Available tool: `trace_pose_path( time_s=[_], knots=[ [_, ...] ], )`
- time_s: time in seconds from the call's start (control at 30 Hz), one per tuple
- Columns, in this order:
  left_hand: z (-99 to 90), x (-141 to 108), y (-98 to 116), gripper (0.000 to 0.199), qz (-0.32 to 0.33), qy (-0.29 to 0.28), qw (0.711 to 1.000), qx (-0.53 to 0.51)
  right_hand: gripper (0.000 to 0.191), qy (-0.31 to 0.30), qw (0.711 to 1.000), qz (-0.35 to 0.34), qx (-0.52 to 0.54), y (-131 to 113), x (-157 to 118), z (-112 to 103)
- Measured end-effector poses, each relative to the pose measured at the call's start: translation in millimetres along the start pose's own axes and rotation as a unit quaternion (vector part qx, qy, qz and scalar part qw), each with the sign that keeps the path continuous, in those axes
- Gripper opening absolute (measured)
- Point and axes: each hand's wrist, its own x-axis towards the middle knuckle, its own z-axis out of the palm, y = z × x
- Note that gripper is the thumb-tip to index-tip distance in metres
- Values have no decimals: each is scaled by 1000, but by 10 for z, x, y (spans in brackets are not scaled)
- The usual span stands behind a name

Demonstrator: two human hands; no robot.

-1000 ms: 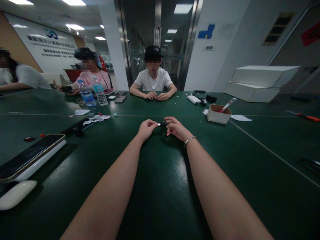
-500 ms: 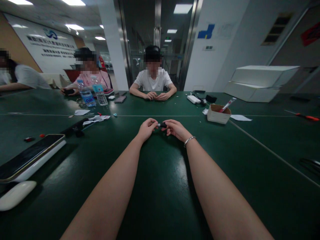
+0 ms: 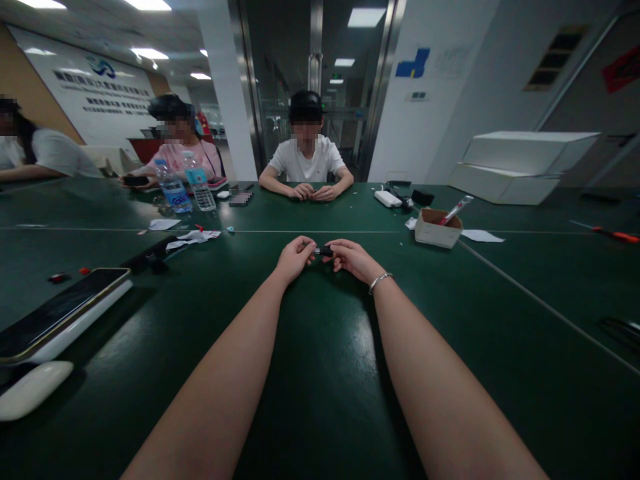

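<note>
Black piece [image 3: 326, 251], crosswise, silver end leftward, pinched by left fingers [image 3: 309, 247] and right fingers [image 3: 338, 248]

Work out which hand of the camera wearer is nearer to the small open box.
Right. The right hand is to the left of the small open box, slightly nearer the wearer; the left hand is farther left, beyond the right hand from the box.

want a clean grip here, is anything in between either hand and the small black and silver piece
Nothing visible does: the left hand pinches the silver end of the small piece, and the right hand has its black end.
</note>
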Motion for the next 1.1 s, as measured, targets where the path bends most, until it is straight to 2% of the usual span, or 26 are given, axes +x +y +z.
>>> trace_pose_path(
  time_s=[0.2, 0.3, 0.4, 0.67, 0.8, 0.93, 1.1],
  knots=[
    [-5, -22, 11, 27, -9, -32, 999, 0, 9, 18, 1000, -4, 14, 1, 0, 10],
    [-5, -20, 15, 26, -11, -17, 1000, 20, 10, 21, 1000, -2, 14, 8, 9, 7],
    [-4, -14, 12, 26, 16, 2, 1000, 26, 9, 19, 1000, -1, 12, 21, 26, -1],
    [-42, 0, -58, 33, 31, -40, 998, 28, 5, 27, 999, -3, 24, 38, 40, -16],
    [-50, 17, -68, 33, 7, -28, 999, 27, 4, 32, 999, -3, 24, 27, 28, -4],
    [-44, 17, -62, 33, 18, -4, 999, 34, 7, 34, 999, 0, 20, 22, 28, 9],
    [-59, 13, -72, 31, 25, -26, 999, 40, 9, 36, 999, 1, 19, 22, 32, 3]
  ],
)
